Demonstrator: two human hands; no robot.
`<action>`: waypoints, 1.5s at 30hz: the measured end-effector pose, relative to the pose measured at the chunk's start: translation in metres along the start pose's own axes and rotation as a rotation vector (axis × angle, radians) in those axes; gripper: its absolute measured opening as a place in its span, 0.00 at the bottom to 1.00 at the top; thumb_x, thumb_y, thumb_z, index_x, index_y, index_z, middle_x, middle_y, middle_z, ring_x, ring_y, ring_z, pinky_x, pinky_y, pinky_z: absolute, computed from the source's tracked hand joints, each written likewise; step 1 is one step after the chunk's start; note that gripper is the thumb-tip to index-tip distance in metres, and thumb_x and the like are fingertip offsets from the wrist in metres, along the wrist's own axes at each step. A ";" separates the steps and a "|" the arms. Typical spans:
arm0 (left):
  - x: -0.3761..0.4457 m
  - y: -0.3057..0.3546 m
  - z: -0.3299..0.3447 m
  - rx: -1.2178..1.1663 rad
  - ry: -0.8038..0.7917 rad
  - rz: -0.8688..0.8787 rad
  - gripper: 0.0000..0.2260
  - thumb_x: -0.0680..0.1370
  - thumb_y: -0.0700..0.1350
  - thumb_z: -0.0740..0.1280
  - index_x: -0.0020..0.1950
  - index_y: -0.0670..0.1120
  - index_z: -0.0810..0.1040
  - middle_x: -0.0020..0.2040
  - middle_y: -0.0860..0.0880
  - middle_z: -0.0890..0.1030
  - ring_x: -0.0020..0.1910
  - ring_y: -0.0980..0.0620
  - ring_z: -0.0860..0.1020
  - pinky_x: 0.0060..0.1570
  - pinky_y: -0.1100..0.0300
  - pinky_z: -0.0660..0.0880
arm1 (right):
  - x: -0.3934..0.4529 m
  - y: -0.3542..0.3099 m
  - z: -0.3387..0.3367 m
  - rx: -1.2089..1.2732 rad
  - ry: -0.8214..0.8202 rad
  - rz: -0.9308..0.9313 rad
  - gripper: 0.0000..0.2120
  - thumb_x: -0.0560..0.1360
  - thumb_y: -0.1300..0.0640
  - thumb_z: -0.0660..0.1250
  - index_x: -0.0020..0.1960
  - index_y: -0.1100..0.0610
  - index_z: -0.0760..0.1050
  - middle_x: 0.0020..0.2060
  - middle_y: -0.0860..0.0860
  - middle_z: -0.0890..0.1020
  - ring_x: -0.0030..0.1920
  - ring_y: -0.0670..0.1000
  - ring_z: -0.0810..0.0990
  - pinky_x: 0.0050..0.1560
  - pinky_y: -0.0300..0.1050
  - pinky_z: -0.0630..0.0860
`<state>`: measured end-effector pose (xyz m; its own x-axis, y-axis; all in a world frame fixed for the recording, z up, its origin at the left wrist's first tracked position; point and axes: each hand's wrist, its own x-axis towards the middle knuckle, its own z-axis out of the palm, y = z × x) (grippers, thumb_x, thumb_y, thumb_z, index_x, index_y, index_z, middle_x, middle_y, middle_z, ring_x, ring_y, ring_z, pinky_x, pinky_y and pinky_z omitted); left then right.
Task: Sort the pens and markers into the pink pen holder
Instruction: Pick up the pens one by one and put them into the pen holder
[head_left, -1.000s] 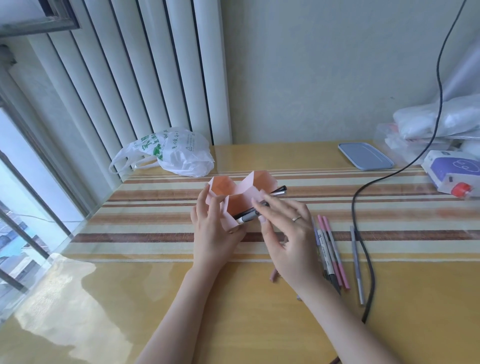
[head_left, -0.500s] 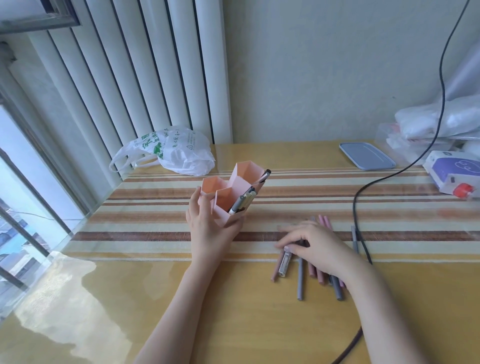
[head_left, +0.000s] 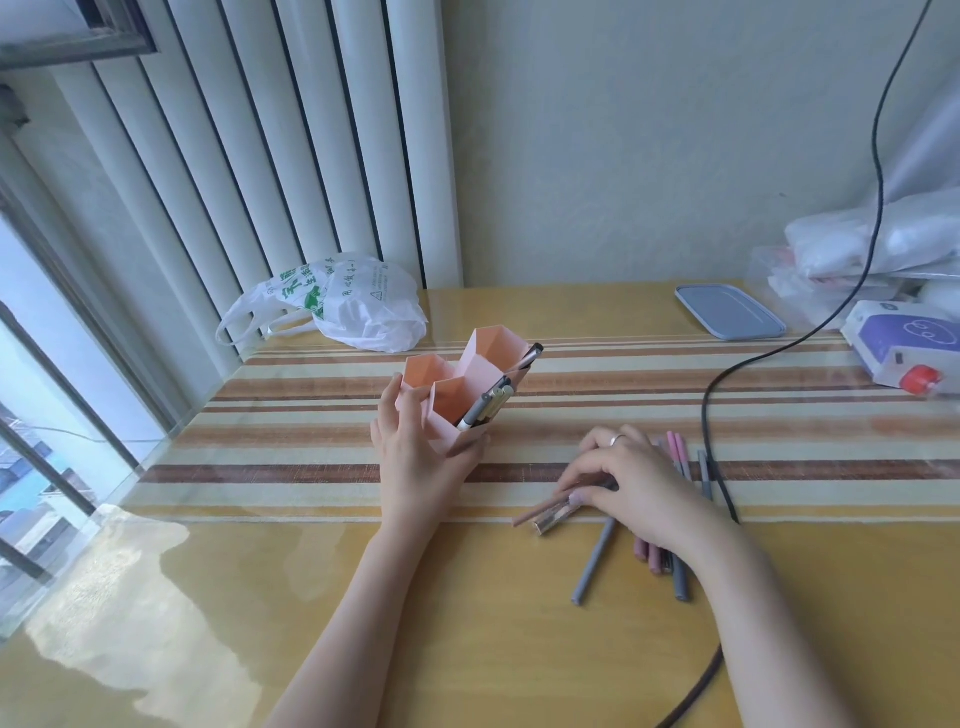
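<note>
my left hand (head_left: 415, 457) grips the pink pen holder (head_left: 462, 395) mid-frame, tilted right. my right hand (head_left: 631, 486) curls over the loose pens (head_left: 592, 561) at lower right, their long axes pointing roughly up-frame; holder lies up-left.

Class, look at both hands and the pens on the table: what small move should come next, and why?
Probably the right hand should close on one pen from the loose pens under it and lift it toward the pink pen holder. Its fingers already rest on the pile, the left hand steadies the holder, and only a few pens stand inside.
</note>
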<state>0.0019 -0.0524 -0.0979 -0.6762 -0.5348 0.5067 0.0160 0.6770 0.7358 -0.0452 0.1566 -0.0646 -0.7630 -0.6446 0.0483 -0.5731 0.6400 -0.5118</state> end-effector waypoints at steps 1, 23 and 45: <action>0.000 0.000 0.000 0.001 0.000 -0.002 0.28 0.62 0.50 0.75 0.59 0.49 0.70 0.71 0.45 0.62 0.68 0.44 0.61 0.65 0.49 0.62 | 0.001 0.000 0.001 0.013 0.034 -0.020 0.07 0.75 0.53 0.68 0.44 0.40 0.80 0.47 0.37 0.74 0.54 0.43 0.67 0.54 0.42 0.65; -0.001 -0.001 0.001 0.023 0.008 0.028 0.26 0.65 0.47 0.77 0.59 0.50 0.70 0.71 0.47 0.62 0.68 0.48 0.60 0.59 0.58 0.58 | 0.000 -0.032 0.001 1.100 0.701 -0.173 0.17 0.71 0.71 0.70 0.51 0.55 0.69 0.36 0.55 0.84 0.39 0.52 0.83 0.46 0.44 0.80; -0.004 0.000 0.002 0.142 -0.047 0.182 0.29 0.64 0.45 0.77 0.58 0.56 0.65 0.73 0.46 0.61 0.58 0.54 0.60 0.56 0.56 0.60 | -0.005 -0.047 0.018 0.730 1.189 -0.439 0.26 0.74 0.70 0.66 0.53 0.39 0.66 0.44 0.44 0.81 0.45 0.43 0.83 0.36 0.42 0.81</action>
<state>0.0026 -0.0494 -0.1008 -0.7052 -0.3759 0.6012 0.0388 0.8261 0.5621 -0.0088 0.1223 -0.0567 -0.5699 0.2218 0.7912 -0.8202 -0.0955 -0.5640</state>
